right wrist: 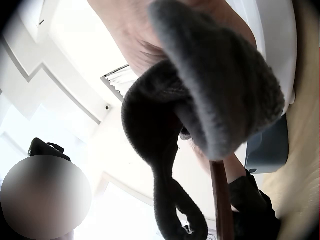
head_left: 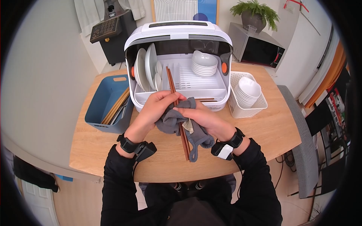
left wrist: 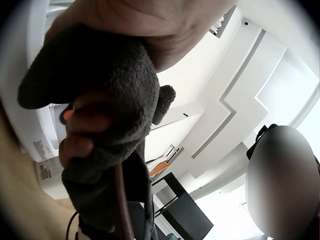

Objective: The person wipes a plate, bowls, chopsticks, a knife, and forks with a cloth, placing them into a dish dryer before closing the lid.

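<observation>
In the head view my left hand pinches a pair of brown chopsticks between thumb and fingers. The chopsticks slant through a grey cloth with a hanging loop, and their lower ends come out below it. From the other side my right hand grips the cloth around the chopsticks, its thumb on top. Up close in the left wrist view, the cloth covers much of the fingers, and one chopstick shaft emerges underneath. The right wrist view shows the same cloth bunched over the shaft.
Beyond the hands stands a white dish cabinet, its front open, with plates and stacked bowls. More chopsticks lie along its front tray. A blue bin of utensils is left, a white basket of bowls right.
</observation>
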Demonstrator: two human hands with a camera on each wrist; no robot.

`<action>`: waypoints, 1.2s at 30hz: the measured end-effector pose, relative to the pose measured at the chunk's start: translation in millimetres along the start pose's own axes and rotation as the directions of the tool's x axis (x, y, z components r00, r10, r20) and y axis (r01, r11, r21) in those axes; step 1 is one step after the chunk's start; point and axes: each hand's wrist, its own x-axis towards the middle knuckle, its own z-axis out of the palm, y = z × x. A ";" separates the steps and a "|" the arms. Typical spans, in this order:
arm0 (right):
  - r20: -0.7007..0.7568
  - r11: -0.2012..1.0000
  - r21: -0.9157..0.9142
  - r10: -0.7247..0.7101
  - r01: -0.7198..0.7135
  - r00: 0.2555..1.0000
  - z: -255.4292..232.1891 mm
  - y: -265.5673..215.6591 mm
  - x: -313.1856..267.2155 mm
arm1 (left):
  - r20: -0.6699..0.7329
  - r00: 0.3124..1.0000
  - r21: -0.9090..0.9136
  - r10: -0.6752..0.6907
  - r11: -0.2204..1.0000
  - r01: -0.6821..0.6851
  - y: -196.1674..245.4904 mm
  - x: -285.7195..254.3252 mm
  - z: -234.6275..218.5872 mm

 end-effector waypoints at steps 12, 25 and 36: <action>-0.035 0.952 -0.305 -0.050 0.037 0.998 -28.6 -0.2 -0.3 | -0.150 0.910 0.176 0.387 0.916 -0.360 63.8 7.8 -4.0; -0.421 0.632 -0.774 -0.467 -0.040 0.778 -91.7 -64.5 -39.8 | 0.258 0.908 0.966 0.331 -0.066 -0.250 4.2 63.6 25.2; -0.415 0.521 -0.844 -0.480 -0.129 0.773 -91.7 -61.6 -40.8 | 0.288 0.947 0.954 0.143 -0.133 -0.270 -53.3 109.8 41.6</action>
